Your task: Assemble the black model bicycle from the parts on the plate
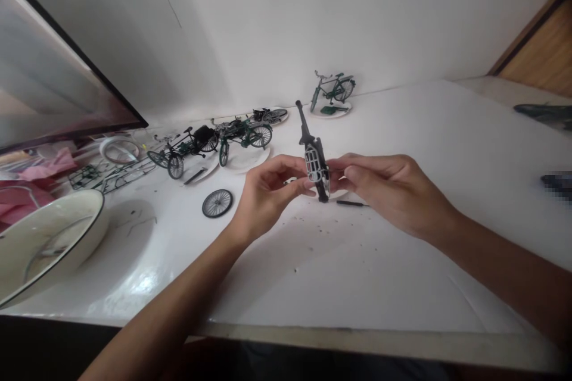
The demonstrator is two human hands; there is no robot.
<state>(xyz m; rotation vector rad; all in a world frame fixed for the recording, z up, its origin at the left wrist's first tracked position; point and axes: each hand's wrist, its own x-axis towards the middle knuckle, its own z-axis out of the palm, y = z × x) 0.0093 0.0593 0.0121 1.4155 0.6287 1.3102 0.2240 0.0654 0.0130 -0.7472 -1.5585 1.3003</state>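
Between both hands, above the table, is a small model bicycle frame (pixel 316 164), seen end-on, black with a silver rack. My left hand (pixel 263 187) grips its left side between thumb and fingers. From the right, my right hand (pixel 388 187) pinches it too; the fingertips are partly hidden behind it. Lying flat to the left of my left hand is a loose black spoked wheel (pixel 217 203). A thin dark rod-shaped piece (pixel 350 203) lies below my right fingers, beside a white plate mostly hidden by the hands. Tiny bits (pixel 322 230) are scattered on the table below.
Model bicycles, one black (pixel 187 146) and others green (pixel 243 134), stand at the back left. Another green bicycle (pixel 335 89) stands on a plate by the wall. A cream basin (pixel 84 226) sits at the left, near wire frames (pixel 127 175). The table's front edge (pixel 286 332) runs below.
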